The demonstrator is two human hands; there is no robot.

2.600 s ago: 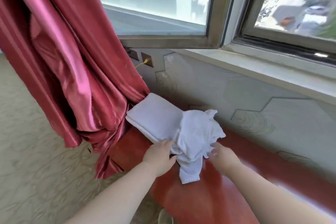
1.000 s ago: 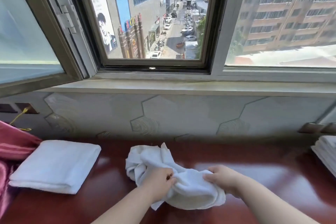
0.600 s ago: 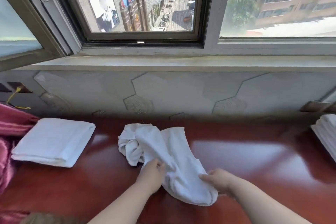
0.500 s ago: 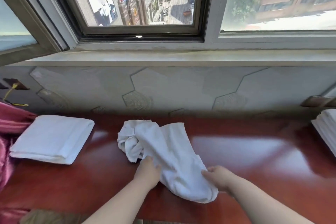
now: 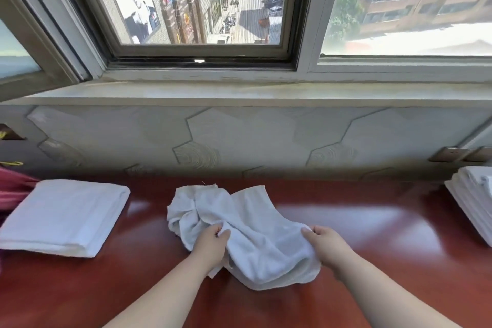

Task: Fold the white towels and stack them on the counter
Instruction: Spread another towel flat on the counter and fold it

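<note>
At far left a pink curtain [image 5: 12, 190] touches the back corner of a folded towel [image 5: 64, 217], a flat, plush white rectangle lying on the counter [image 5: 378, 237]. The counter is glossy red-brown, and a bare strip of it separates the folded towel from the loose towel [image 5: 262, 234]. That one lies mid-counter, soft and rumpled, bunched at its left end. Our left hand [image 5: 210, 243] pinches a fold on its near left side, and our right hand [image 5: 326, 243] grips its right edge. Right of it we have a wider bare stretch of counter. At the right edge a stack [image 5: 472, 205] of folded white towels is cut off by the frame. A hexagon-patterned wall [image 5: 239, 136] closes off the back.
</note>
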